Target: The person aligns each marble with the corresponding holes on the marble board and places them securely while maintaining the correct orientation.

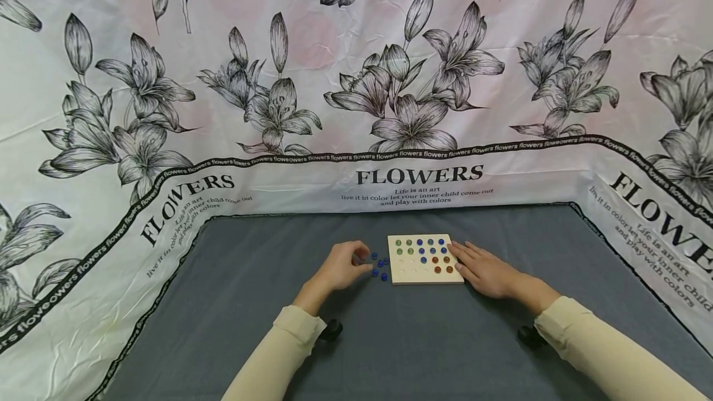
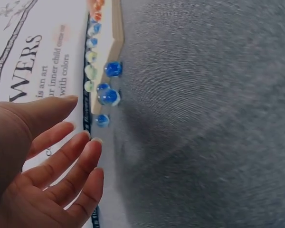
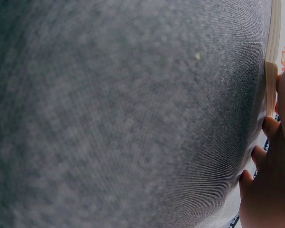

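Observation:
A pale wooden board (image 1: 412,279) with rows of shallow holes lies on the grey cloth. Green (image 1: 398,243), blue (image 1: 423,260) and reddish-brown marbles (image 1: 437,270) sit in many of its holes; some holes at the front left are bare. Several loose blue marbles (image 2: 113,69) lie beside the board's left edge. My left hand (image 1: 341,266) is just left of them, fingers loosely bent and thumb apart, holding nothing in the left wrist view. Across the board's right edge rests my right hand (image 1: 490,272), its fingers extended and fingertips over the corner area.
Grey cloth (image 1: 250,302) covers the table around the board. Behind and at both sides hangs a white flower-printed curtain (image 1: 312,184) with a black lettered band. Dark wrist straps (image 1: 331,330) show beneath both sleeves.

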`<state>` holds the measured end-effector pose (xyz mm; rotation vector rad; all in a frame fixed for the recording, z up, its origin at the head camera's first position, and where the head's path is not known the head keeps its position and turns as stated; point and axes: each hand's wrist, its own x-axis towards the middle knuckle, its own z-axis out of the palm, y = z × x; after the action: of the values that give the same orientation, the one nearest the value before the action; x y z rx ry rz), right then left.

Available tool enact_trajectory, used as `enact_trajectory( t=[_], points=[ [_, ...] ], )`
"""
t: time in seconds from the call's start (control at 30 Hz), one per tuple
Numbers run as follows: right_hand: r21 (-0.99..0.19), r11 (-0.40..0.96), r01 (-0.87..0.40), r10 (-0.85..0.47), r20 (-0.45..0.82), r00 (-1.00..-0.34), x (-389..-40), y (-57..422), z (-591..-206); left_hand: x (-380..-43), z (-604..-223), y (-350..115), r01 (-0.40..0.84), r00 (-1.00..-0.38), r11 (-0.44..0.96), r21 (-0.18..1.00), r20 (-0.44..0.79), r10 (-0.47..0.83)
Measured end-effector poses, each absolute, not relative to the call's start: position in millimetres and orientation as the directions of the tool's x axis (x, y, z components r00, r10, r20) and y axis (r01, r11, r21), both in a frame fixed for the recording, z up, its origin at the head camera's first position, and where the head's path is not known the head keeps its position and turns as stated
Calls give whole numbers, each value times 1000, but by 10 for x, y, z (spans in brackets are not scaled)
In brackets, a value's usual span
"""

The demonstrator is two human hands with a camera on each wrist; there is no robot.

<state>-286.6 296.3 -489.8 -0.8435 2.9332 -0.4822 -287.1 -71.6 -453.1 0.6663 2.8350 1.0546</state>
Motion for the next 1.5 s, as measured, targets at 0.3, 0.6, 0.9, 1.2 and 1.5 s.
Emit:
enact_trajectory(
  t=[0.3, 0.6, 0.9, 1.2, 1.5],
  points=[
    [-303, 792, -531, -535, 76, -841, -2818, 2934, -4839, -2853, -4625, -760, 422, -871, 617, 664, 109, 478],
    [-287, 770, -570, -568, 100, -817, -2816, 2955, -4863, -2876, -4718, -722, 402, -874, 623, 671, 78, 480],
    [-300, 788, -538, -541, 78, -837, -2854, 2959, -4897, -2898, -4725, -654, 392, -884, 638, 662, 80, 460],
    [-290, 788, -543, -546, 78, -834, -2841, 2959, -4899, -2898, -4731, -607, 354, -903, 689, 632, 38, 429],
    [-279, 807, -520, -529, 52, -847, -2845, 2951, -4933, -2870, -4698, -625, 346, -905, 685, 640, 35, 424]
  ],
)
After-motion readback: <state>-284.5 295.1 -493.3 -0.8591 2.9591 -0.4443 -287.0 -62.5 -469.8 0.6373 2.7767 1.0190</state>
